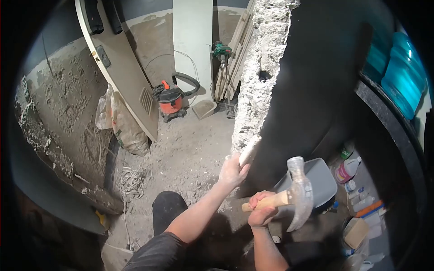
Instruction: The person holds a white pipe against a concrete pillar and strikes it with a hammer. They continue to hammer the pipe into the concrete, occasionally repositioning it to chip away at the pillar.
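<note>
Left hand: the hand (233, 170) is closed around the lower part of a whitish bar (249, 150); the exact kind of bar cannot be told.
Bar: tilted, upper end leaning right, in front of the lower end of the wall edge; contact with the edge cannot be confirmed.
Right hand: the hand (263, 210) is clenched on the wooden handle of a hammer (304, 195).
Hammer: right of and below the bar, well apart from it; handle roughly level, claw pointing down, striking face up; head in front of a grey bin (322, 178).
Wall edge: the edge (260, 92) is rough, white and broken, with a dark hole partway along; a dark wall face (318, 67) adjoins it on the right.
Floor: the floor (178, 147) is dusty and strewn with rubble; a coiled cord (132, 180) lies on the left.
Far side: a red and black vacuum (171, 105) stands beside a scoop (205, 109); behind them, a white panel (192, 31) stands upright.
Left side: a door (123, 67) leans at an angle, with a sack (129, 126) beside its lower part.
Right side: blue jugs (403, 77) above; a pink-labelled bottle (348, 168) among containers below.
</note>
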`<state>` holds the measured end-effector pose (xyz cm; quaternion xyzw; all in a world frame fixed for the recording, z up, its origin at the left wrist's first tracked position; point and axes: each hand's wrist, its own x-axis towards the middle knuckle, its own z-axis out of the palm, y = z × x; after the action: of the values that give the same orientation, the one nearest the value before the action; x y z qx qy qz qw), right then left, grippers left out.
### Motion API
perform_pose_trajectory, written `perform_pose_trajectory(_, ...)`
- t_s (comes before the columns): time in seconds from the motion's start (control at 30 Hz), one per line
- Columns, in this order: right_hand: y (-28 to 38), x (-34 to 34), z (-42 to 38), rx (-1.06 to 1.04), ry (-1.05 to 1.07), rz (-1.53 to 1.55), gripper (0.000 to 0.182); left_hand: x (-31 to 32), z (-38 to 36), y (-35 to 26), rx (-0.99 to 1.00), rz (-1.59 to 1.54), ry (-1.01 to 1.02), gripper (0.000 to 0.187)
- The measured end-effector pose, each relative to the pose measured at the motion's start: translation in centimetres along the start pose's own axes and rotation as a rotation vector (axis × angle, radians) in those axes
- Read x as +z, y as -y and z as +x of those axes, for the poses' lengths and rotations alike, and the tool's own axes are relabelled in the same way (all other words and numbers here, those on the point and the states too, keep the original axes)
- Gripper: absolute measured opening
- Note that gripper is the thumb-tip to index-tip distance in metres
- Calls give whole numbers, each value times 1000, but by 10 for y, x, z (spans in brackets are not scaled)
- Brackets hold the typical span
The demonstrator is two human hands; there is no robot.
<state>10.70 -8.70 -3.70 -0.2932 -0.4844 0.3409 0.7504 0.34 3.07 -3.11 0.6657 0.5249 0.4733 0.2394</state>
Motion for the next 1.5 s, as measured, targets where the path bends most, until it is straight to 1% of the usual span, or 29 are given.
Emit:
perform_pose_trajectory(0.07,-1,-1,-1,-75,-28,97,71,1,-2,3,106,-57,2,26)
perform_pose_trajectory(0.13,-1,0,0,-202,-11,113,68,6,-5,7,79,-62,16,26)
perform_pose_trajectory(0.23,-11,-5,3,-296,13,66,67,12,-5,13,76,-22,17,26)
perform_pose_trajectory(0.3,-32,-15,1,-412,54,-140,61,13,-3,15,102,-6,4,28)
perform_pose_trajectory(0.33,-36,-29,-3,-403,85,-459,51,13,-3,15,103,-6,5,28)
perform_pose_trajectory(0.4,-70,-40,-15,-226,80,-747,34,11,-1,12,59,26,8,27)
perform_pose_trajectory(0.43,-77,-33,-20,1,-29,-562,32,8,0,11,62,27,5,27)
perform_pose_trajectory(0.53,-56,-28,-19,-10,-23,-465,32,1,8,10,22,-13,19,22)
perform_pose_trajectory(0.6,-57,-27,-8,-355,-10,-420,51,2,7,12,13,-19,27,23)
perform_pose_trajectory(0.67,-44,-20,-3,-575,34,-364,49,1,8,10,-4,-25,32,23)
perform_pose_trajectory(0.73,-42,-40,-23,-218,162,-605,43,0,8,8,-18,-29,46,23)
perform_pose_trajectory(0.77,-55,-39,-14,-406,143,-768,25,1,7,9,-39,-73,51,22)
perform_pose_trajectory(0.8,-49,-19,-10,-307,37,-810,24,2,7,9,-56,-117,54,21)
perform_pose_trajectory(0.87,-74,-33,-28,-166,-43,-875,27,5,7,9,-41,-72,15,21)
perform_pose_trajectory(0.93,-50,-25,-18,-135,32,-655,37,3,6,9,-20,3,16,20)
perform_pose_trajectory(0.97,-74,-42,-32,-187,47,-708,43,2,5,11,-26,4,12,20)
perform_pose_trajectory(1.0,-56,-41,-27,-65,131,-547,41,2,6,13,-15,3,11,21)
perform_pose_trajectory(1.07,-52,-36,-21,-374,154,-396,39,6,7,16,8,4,15,22)
perform_pose_trajectory(1.13,-42,-28,-17,-341,170,-765,37,8,8,18,3,20,17,23)
perform_pose_trajectory(1.17,-74,-41,-24,-102,116,-781,31,6,10,15,-17,-8,21,23)
perform_pose_trajectory(1.2,-70,-37,-22,-69,105,-886,29,4,11,13,-40,-37,24,23)
perform_pose_trajectory(1.27,-55,-34,-19,80,110,-637,31,0,15,9,-53,-32,32,24)
perform_pose_trajectory(1.3,-56,-29,-24,24,38,-574,32,1,11,8,-24,16,8,24)
perform_pose_trajectory(1.33,-57,-25,-24,-203,41,-578,38,3,8,7,2,63,-13,25)
perform_pose_trajectory(1.37,-55,-26,-23,-293,46,-526,44,5,7,6,-30,34,-17,19)
perform_pose_trajectory(1.4,-38,-12,-13,-384,50,-474,51,6,5,3,-16,49,-41,18)
perform_pose_trajectory(1.43,-42,-7,-8,-446,3,-409,54,13,4,7,-13,59,-48,18)
perform_pose_trajectory(1.47,-46,-10,-8,-444,1,-409,54,19,4,11,-7,69,-54,18)
perform_pose_trajectory(1.5,-47,-12,-5,-168,10,-490,55,18,3,8,-3,69,-52,18)
